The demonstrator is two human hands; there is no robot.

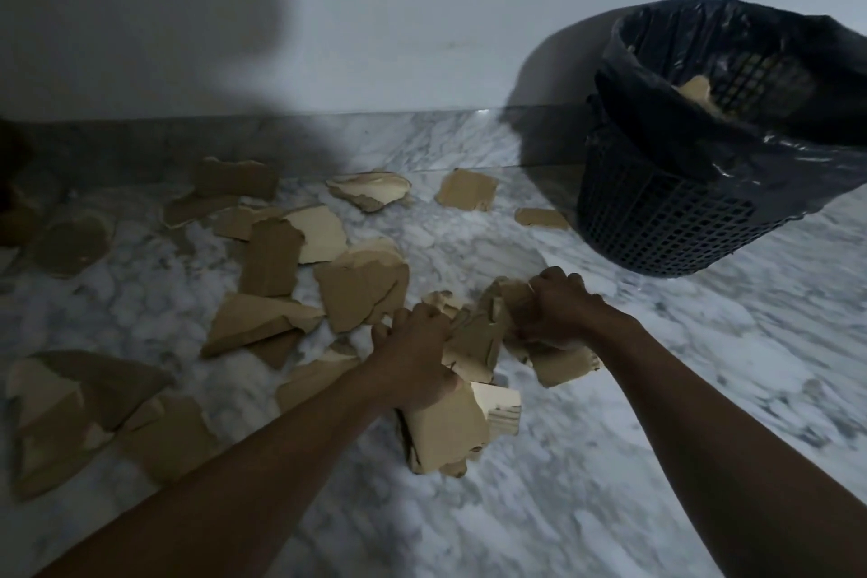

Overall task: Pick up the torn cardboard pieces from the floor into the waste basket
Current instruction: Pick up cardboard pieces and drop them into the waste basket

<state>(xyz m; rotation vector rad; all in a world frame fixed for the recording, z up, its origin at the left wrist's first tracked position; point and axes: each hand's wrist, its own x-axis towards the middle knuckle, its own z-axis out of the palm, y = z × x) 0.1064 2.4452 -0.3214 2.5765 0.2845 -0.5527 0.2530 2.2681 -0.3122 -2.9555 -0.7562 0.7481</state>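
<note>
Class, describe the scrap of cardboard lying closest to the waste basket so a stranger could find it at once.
Find the dark mesh waste basket lined with a black bag, on the marble floor at the right. Just left of its base lies a small flat cardboard scrap. It is smaller than the squarish piece further left, and nearest the basket.

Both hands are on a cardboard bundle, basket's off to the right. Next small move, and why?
Probably lift the bundle clear of the floor and swing it right toward the waste basket. The left hand and right hand both grip it, the basket's mouth is open, and many loose pieces still lie on the floor.
</note>
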